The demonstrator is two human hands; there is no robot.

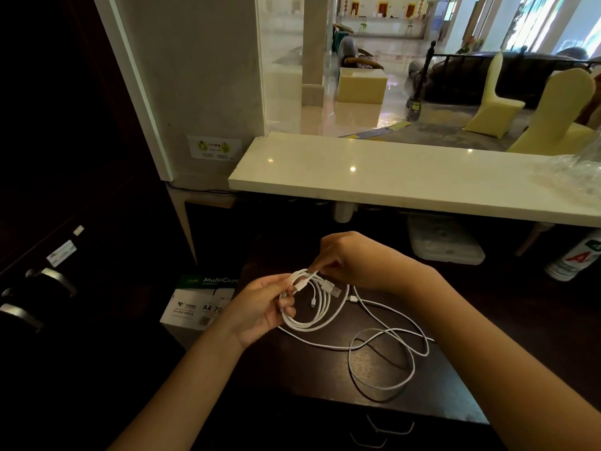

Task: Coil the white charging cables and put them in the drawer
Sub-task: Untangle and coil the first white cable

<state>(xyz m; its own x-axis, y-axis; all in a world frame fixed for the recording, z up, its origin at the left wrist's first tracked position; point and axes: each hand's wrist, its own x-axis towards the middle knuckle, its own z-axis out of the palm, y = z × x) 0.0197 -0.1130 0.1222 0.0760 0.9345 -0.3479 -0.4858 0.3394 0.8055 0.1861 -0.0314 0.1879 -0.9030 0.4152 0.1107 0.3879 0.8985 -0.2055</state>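
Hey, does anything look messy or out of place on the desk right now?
Only the loose cable: it sprawls in uneven, crossing loops over the dark desk, not yet wound up. The coil held between the left hand and right hand looks tidy. Nothing appears damaged or spilled.

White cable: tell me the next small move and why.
Probably wind one more loop: the right hand draws slack from the loose cable on the dark desk onto the coil held by the left hand. Much cable lies uncoiled.
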